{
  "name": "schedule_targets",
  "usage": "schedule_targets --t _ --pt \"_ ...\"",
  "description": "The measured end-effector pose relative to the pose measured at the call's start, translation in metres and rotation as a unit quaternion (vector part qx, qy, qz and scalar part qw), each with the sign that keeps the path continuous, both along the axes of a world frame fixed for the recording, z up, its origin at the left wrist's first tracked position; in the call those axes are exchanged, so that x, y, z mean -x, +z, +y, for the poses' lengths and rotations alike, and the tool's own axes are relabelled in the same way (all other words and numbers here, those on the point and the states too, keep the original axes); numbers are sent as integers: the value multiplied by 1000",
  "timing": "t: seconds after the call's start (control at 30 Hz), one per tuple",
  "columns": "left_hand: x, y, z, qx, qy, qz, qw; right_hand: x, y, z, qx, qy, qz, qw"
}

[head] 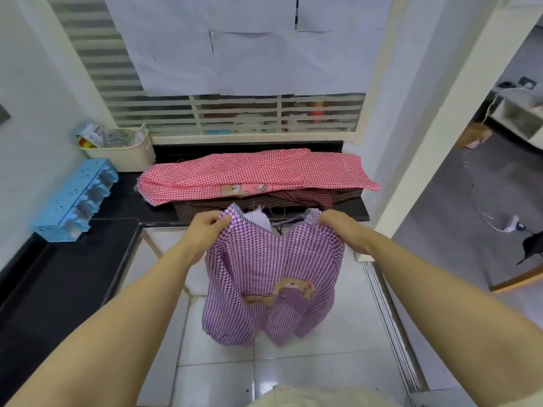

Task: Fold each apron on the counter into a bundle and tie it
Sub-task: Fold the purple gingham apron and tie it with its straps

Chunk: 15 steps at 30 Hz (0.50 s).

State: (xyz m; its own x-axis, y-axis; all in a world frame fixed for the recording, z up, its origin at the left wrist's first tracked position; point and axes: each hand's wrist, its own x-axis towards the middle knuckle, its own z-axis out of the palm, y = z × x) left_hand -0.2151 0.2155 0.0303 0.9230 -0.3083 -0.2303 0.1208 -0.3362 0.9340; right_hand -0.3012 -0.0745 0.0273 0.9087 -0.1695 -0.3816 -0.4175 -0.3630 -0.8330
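Both hands up front: left hand (205, 223) and right hand (338, 223) each pinch a top corner of the purple apron (270, 283), fingers curled into the cloth. Apron hangs in the air above the floor tiles (293, 377), just short of the black counter (88, 259), bear patch facing the camera. Beyond it, on the counter: red apron (249, 174) spread over a brown striped apron (293, 199). Left of those, a blue rack (76, 198) and a cream basket (129, 154) by the wall.
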Motion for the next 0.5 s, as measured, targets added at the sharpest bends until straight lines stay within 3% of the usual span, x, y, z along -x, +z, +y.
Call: schedule_targets --t 0.17,0.5 --pt "-6 9 4 19 3 -12 1000 -1 -1 -11 -4 17 -89 996" --pt "-2 11 8 -15 -40 -31 999 -1 5 -13 -19 96 -70 993"
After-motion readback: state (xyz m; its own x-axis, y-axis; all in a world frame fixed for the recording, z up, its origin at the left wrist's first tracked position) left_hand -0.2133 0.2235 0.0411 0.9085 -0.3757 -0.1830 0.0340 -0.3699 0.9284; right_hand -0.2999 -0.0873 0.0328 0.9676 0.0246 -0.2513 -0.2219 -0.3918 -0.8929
